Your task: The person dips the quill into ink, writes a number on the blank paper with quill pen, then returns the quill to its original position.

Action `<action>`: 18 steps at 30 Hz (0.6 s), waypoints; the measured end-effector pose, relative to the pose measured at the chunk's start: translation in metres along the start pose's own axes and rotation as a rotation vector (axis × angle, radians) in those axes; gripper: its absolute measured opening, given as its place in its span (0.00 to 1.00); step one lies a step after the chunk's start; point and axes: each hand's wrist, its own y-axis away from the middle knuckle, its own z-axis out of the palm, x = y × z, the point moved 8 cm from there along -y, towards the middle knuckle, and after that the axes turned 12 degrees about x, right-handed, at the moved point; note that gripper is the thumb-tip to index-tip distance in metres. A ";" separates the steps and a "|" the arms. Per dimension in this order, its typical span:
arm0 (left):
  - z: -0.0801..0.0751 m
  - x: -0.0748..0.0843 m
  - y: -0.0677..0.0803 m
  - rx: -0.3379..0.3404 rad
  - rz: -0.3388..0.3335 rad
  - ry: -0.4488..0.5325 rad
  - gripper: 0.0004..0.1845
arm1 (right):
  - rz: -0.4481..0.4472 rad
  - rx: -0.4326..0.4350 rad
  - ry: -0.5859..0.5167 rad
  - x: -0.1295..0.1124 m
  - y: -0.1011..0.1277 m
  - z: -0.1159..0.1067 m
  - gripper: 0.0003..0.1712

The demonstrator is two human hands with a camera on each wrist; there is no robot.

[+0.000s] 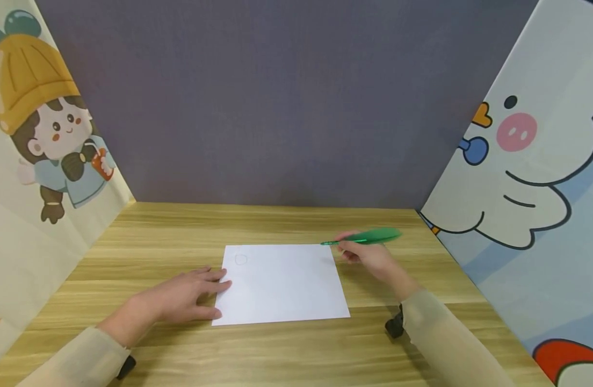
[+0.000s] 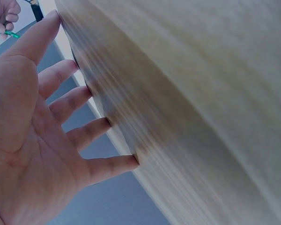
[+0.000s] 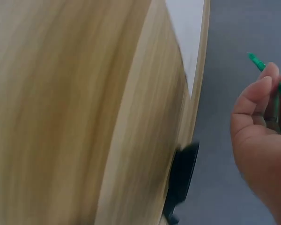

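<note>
a: item one, the pen (image 1: 366,237). colour and place?

b: green, with a broad leaf-shaped top. it sits in the right hand (image 1: 371,258), just past the far right corner of the paper (image 1: 282,284), lifted off the table (image 1: 296,349).

a: long axis?

b: nearly level, running left to right across the head view. the thin tip points left toward the paper's far right corner; the leaf end points right toward the side panel with the white cartoon animal (image 1: 528,161). whether the tip touches the sheet, cannot tell.

a: right hand, condition?

b: fingers curled, pinching the pen's thin shaft near the tip end. the right wrist view shows the same grip, fingertips (image 3: 262,89) bent round the green shaft (image 3: 260,63).

a: item two, left hand (image 1: 180,301)?

b: flat, palm down, fingers straight and spread a little. it rests on the table at the paper's left edge, fingertips on or just over that edge near the front corner. holding nothing. the left wrist view shows all five fingers (image 2: 61,75) stretched out.

a: item three, the paper?

b: one white sheet, long side running left to right, lying flat in the middle of the table. a faint small outline (image 1: 240,259) is drawn near its far left corner.

a: surroundings?

b: wooden table, dark grey back wall (image 1: 277,107), left panel with a cartoon child in a yellow hat (image 1: 40,123). both forearms wear pale sleeves (image 1: 446,333).
</note>
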 end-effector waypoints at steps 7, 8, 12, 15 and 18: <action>-0.001 0.000 0.000 0.004 -0.006 0.005 0.40 | -0.033 0.041 -0.025 0.007 0.002 -0.036 0.17; 0.000 0.000 0.001 0.003 -0.007 0.007 0.40 | -0.032 0.044 -0.027 0.009 0.002 -0.040 0.17; 0.001 -0.002 0.001 -0.005 -0.015 0.014 0.40 | -0.030 0.037 -0.022 0.012 0.004 -0.055 0.20; 0.002 -0.002 0.001 -0.010 -0.019 0.017 0.40 | -0.032 0.024 0.001 0.013 0.006 -0.063 0.26; 0.002 -0.003 0.001 -0.012 -0.021 0.019 0.40 | -0.051 0.021 0.025 0.011 0.007 -0.070 0.30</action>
